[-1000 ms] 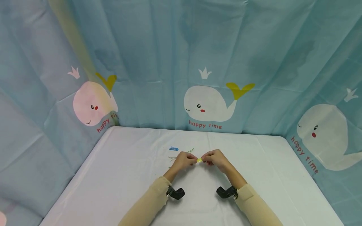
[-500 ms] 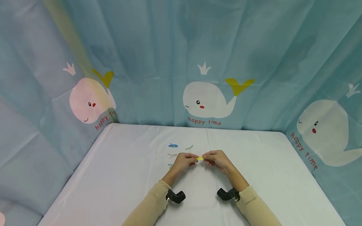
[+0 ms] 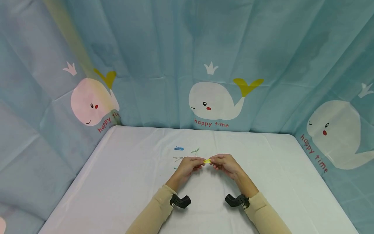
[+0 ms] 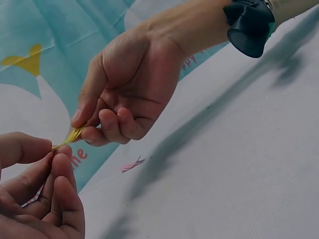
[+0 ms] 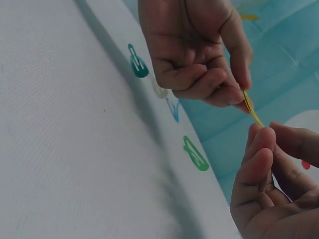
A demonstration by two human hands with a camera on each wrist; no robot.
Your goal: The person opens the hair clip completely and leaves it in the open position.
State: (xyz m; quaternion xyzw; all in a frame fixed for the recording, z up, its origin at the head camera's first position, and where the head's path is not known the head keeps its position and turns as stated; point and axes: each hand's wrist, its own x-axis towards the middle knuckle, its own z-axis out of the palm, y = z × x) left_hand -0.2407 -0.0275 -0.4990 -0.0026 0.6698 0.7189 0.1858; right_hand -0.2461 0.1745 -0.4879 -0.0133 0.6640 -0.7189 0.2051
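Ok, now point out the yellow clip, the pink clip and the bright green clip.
Yellow clip (image 3: 207,161), head view: the middle of its exposed strip.
Pink clip (image 4: 131,166), left wrist view: near its middle.
Bright green clip (image 5: 198,159), right wrist view: its body, toward the wider end.

Booth: whale-print curtains (image 3: 152,48) around white table (image 3: 207,191)

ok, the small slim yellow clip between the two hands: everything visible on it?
The small slim yellow clip has thin lengthwise strips with dark lines between them and a slight bend, as the wrist views show; metal or plastic, I can't tell. It spans sideways in the head view, held above the white table. The bare left hand pinches one end, the bare right hand the other. Fingertips cover both ends, so whether it's open or closed is unclear.
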